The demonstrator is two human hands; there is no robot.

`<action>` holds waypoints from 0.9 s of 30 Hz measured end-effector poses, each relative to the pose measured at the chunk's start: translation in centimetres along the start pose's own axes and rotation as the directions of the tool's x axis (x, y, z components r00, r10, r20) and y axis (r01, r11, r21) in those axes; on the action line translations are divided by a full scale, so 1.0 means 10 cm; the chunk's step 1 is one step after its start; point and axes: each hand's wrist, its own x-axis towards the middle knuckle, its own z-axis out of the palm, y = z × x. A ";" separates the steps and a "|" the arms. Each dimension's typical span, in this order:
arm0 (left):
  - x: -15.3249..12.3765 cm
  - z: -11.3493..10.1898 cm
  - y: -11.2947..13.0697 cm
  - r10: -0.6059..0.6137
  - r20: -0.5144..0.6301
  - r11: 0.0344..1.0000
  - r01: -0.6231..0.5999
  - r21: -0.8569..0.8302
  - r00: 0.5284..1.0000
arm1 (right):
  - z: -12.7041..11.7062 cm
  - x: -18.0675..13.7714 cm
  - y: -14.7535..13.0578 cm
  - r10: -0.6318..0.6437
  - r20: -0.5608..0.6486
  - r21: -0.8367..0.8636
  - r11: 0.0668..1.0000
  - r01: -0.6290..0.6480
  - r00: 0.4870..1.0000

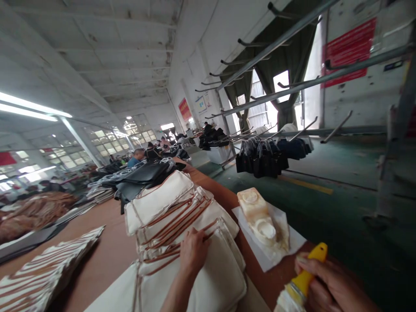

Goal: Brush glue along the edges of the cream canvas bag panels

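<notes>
My right hand [328, 277] grips a paintbrush [303, 281] by its yellow handle, at the table's right edge. Its bristles point down and are coated in something whitish. My left hand [195, 251] rests on a stack of cream bag pieces with brown trim [182, 216]. Its fingers are curled onto the edge of one piece; the fingertips are partly hidden. Between my hands and farther forward, a stained cream plastic container [256, 212], caked with a pale substance, lies on a white sheet [292, 236].
Striped cream and brown pieces [52, 268] lie at the left of the brown table [110, 234]. Black bag pieces [143, 177] are piled beyond the stack. A metal rack [269, 102] with prongs stands at right, dark bags [260, 158] hanging from it. Several people sit farther back.
</notes>
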 end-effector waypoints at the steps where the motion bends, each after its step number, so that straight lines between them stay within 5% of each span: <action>1: -0.02 -0.02 0.03 0.019 -0.006 0.999 -0.020 -0.031 1.000 | 0.01 -0.02 -0.03 -0.021 -0.009 0.002 1.000 0.021 1.000; 9: -0.53 -0.40 0.30 0.195 0.095 0.947 -0.163 -0.276 0.976 | 0.14 0.00 -0.36 -0.267 0.117 0.111 0.961 0.254 0.957; 13: -0.86 -0.58 0.53 0.204 0.162 0.898 -0.119 -0.424 0.965 | 0.40 -0.03 -0.52 -0.367 0.200 0.107 0.930 0.352 0.908; 18: -1.17 -0.58 0.76 0.140 0.107 0.796 -0.048 -0.604 0.984 | 0.66 -0.15 -0.53 -0.416 0.289 -0.069 0.889 0.452 0.862; 24: -1.35 -0.52 0.86 0.089 0.095 0.722 0.001 -0.692 0.992 | 0.65 -0.17 -0.59 -0.606 0.357 -0.333 0.628 0.703 0.711; 27: -1.40 -0.50 0.87 0.111 0.085 0.694 -0.016 -0.720 0.990 | 0.58 -0.21 -0.63 -0.584 0.324 -0.329 0.669 0.667 0.745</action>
